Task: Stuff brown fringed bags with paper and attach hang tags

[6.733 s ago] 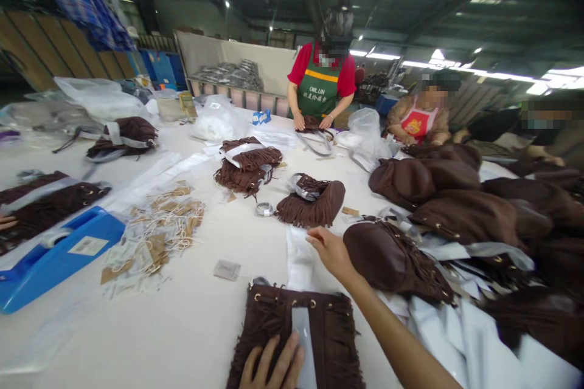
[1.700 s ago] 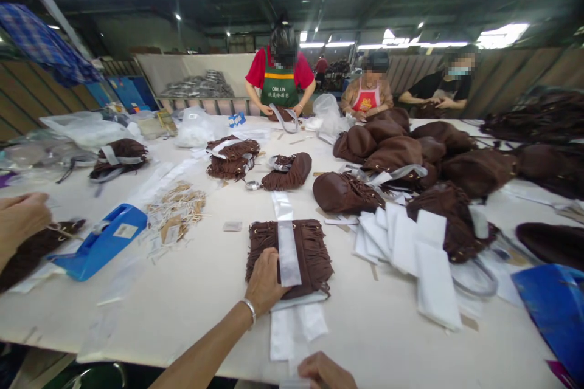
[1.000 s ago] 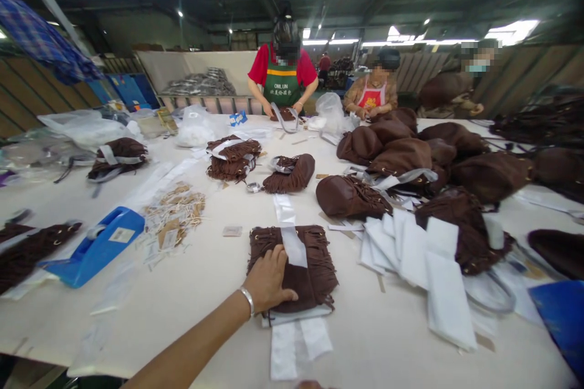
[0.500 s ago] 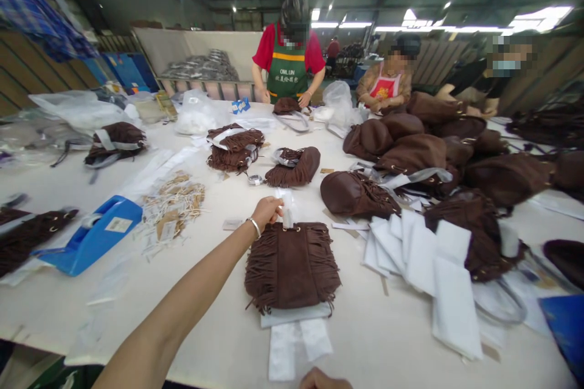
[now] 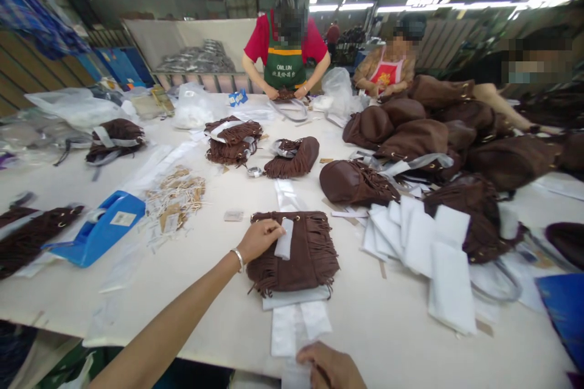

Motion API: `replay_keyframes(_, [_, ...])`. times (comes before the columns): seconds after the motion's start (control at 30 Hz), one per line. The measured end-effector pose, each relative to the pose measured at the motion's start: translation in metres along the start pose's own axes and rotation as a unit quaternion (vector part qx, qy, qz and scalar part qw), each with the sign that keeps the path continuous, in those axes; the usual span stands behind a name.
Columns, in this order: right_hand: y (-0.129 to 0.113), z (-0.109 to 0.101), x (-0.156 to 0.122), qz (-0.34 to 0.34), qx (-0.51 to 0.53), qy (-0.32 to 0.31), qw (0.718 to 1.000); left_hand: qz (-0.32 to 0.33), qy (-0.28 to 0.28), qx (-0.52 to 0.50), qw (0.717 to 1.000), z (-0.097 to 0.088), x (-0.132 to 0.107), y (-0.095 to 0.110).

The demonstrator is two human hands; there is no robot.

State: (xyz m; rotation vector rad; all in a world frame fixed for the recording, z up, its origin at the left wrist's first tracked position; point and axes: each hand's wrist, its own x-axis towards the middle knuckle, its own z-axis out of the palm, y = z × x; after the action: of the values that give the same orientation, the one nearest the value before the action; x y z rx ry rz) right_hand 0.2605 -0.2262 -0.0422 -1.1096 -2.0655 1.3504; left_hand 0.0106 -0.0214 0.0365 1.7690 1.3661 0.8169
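Note:
A dark brown fringed suede bag [image 5: 296, 267] lies flat on the table in front of me, with small metal rings along its top edge. Over its upper front, my left hand [image 5: 261, 239] pinches a white wrapping strip [image 5: 283, 242] that hangs down against the suede. White strips [image 5: 283, 331] stick out from under the bag's near end toward the table edge. My right hand [image 5: 332, 366] is there with curled fingers, closed at the end of a translucent white strip [image 5: 294, 372]; part of its grip is hidden.
A blue tape dispenser [image 5: 98, 231] and a heap of tags with strings [image 5: 177, 197] lie to the left. Brown bags [image 5: 410, 140] pile up at the right, beside folded white sheets [image 5: 449, 279]. Across the table a co-worker in a green apron [image 5: 285, 67] handles another bag.
My left hand has come nearer, bringing the white strip from beyond the bag's top edge down over its front. My right hand has risen farther into view at the near strips.

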Motion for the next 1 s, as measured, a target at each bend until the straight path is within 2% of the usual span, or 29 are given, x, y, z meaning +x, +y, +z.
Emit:
replay_keyframes(0.07, [-0.016, -0.008, -0.002, -0.043, -0.058, 0.01, 0.997, 0.012, -0.014, 0.027, 0.999, 0.006, -0.011, -0.002])
replay_keyframes(0.17, [-0.04, -0.019, -0.006, -0.032, -0.073, 0.044, 0.996, 0.006, -0.023, 0.05, 0.998, 0.017, -0.023, -0.009])
replay_keyframes(0.23, [-0.047, -0.023, -0.008, -0.007, -0.022, 0.064, 0.998, 0.0, -0.021, 0.061, 0.998, 0.024, -0.029, -0.014])
replay_keyframes(0.3, [-0.045, -0.021, -0.012, 0.057, 0.083, 0.081, 0.992, -0.003, -0.012, 0.075, 0.997, 0.031, -0.035, -0.018])
replay_keyframes(0.33, [-0.043, -0.018, -0.015, 0.1, 0.15, 0.092, 0.979, -0.003, -0.005, 0.084, 0.996, 0.033, -0.038, -0.018])
replay_keyframes(0.4, [-0.037, -0.009, -0.021, 0.183, 0.286, 0.123, 0.932, 0.003, 0.01, 0.103, 0.995, 0.038, -0.043, -0.019])
replay_keyframes(0.47, [-0.033, -0.001, -0.026, 0.246, 0.397, 0.163, 0.869, 0.013, 0.023, 0.123, 0.992, 0.04, -0.045, -0.019])
replay_keyframes(0.53, [-0.034, 0.005, -0.029, 0.284, 0.473, 0.195, 0.811, 0.025, 0.032, 0.144, 0.989, 0.041, -0.046, -0.019])
replay_keyframes(0.6, [-0.037, 0.007, -0.03, 0.3, 0.514, 0.21, 0.776, 0.04, 0.039, 0.164, 0.985, 0.041, -0.047, -0.014])
replay_keyframes(0.67, [-0.041, 0.005, -0.031, 0.295, 0.524, 0.216, 0.77, 0.062, 0.046, 0.181, 0.98, 0.04, -0.052, -0.001])
replay_keyframes(0.73, [-0.042, 0.002, -0.03, 0.279, 0.516, 0.221, 0.779, 0.098, 0.046, 0.193, 0.975, 0.039, -0.064, 0.018])
replay_keyframes(0.8, [-0.042, -0.003, -0.029, 0.259, 0.506, 0.226, 0.791, 0.148, 0.013, 0.179, 0.972, 0.043, -0.085, 0.04])
replay_keyframes(0.83, [-0.041, -0.005, -0.029, 0.252, 0.503, 0.227, 0.795, 0.168, -0.022, 0.153, 0.974, 0.046, -0.098, 0.049])
replay_keyframes(0.87, [-0.041, -0.006, -0.028, 0.246, 0.503, 0.227, 0.797, 0.163, -0.063, 0.114, 0.978, 0.051, -0.111, 0.056])
replay_keyframes(0.9, [-0.042, -0.008, -0.026, 0.242, 0.504, 0.227, 0.798, 0.127, -0.101, 0.065, 0.985, 0.058, -0.124, 0.061])
replay_keyframes(0.97, [-0.045, -0.01, -0.022, 0.235, 0.51, 0.224, 0.797, -0.014, -0.171, -0.052, 0.984, 0.074, -0.145, 0.063])
replay_keyframes(1.0, [-0.047, -0.011, -0.02, 0.232, 0.513, 0.224, 0.796, -0.086, -0.197, -0.108, 0.971, 0.081, -0.153, 0.06])
